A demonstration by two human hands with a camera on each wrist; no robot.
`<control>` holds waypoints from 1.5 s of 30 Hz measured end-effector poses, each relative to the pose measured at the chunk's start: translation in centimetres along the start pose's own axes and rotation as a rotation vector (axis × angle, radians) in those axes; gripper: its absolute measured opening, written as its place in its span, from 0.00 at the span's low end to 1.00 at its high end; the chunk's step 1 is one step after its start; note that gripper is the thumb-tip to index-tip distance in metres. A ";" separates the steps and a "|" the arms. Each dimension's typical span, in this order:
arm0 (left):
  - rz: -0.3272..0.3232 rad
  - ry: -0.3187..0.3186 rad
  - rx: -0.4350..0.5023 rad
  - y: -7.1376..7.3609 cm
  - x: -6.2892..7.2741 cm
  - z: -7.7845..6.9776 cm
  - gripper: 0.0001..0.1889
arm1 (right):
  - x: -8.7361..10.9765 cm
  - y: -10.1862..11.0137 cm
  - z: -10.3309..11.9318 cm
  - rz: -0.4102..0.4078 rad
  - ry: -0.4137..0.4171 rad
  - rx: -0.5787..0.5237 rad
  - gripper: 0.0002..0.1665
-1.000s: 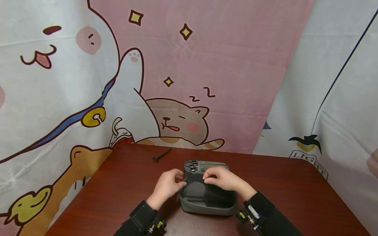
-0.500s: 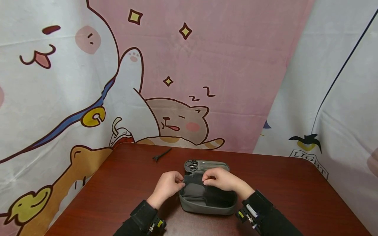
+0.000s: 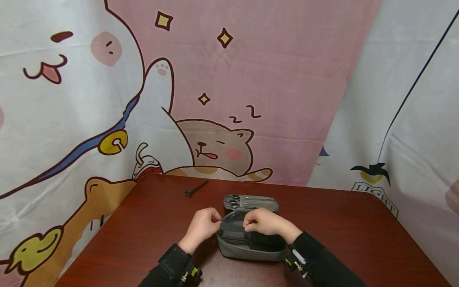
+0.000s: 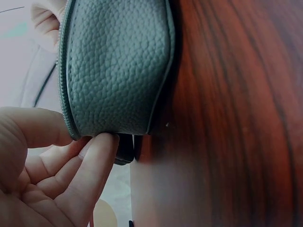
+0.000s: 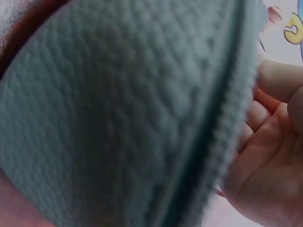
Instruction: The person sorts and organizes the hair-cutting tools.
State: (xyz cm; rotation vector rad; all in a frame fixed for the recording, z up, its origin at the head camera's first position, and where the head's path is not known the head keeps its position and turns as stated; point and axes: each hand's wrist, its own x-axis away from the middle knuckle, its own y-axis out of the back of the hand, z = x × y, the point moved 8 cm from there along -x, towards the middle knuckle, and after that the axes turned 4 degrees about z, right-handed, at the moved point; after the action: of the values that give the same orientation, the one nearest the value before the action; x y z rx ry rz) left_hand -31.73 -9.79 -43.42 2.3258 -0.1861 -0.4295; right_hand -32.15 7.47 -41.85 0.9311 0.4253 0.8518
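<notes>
A grey-green leather-textured zip case (image 3: 247, 253) lies unzipped on the table, its dark inside showing. My left hand (image 3: 202, 227) pinches the case's left rim between thumb and finger, close to the zip teeth (image 4: 66, 94) in the left wrist view. Above the case's inside, my right hand (image 3: 265, 221) has thumb and finger together at the edge of a dark inner flap (image 3: 231, 225). In the right wrist view the case wall (image 5: 109, 113) hides those fingertips. Behind stands the lid part (image 3: 263, 202), holding scissors (image 3: 234, 201) and slim tools under a clear cover.
A small dark tool with a forked end (image 3: 195, 189) lies near the far edge of the brown wooden table (image 3: 136, 235). A cloth printed with cartoon animals (image 3: 279, 79) hangs behind the table.
My right hand has come slightly down and toward me, and the dark flap has sunk between the hands, baring the case's back rim. The left hand has shifted slightly left.
</notes>
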 end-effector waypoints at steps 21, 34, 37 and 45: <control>-0.023 0.041 -0.010 0.3 0.0 0.2 0.09 | -0.7 -0.8 0.9 0.045 -0.091 0.135 0.11; -0.023 0.017 -0.017 0.3 0.2 -0.2 0.10 | -0.7 -1.1 0.4 0.040 -0.179 0.193 0.06; -0.029 0.008 -0.028 0.2 0.2 -0.3 0.10 | -0.7 -1.1 0.3 0.034 -0.172 0.195 0.06; -0.031 0.012 -0.037 0.1 0.2 -0.2 0.10 | -1.0 -1.1 0.3 0.030 -0.186 0.219 0.08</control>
State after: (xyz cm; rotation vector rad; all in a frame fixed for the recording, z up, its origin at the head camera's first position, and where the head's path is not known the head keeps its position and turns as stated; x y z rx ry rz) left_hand -31.48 -9.83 -43.26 2.2968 -0.1358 -0.4310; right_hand -32.07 6.22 -42.67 1.2110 0.3487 0.7477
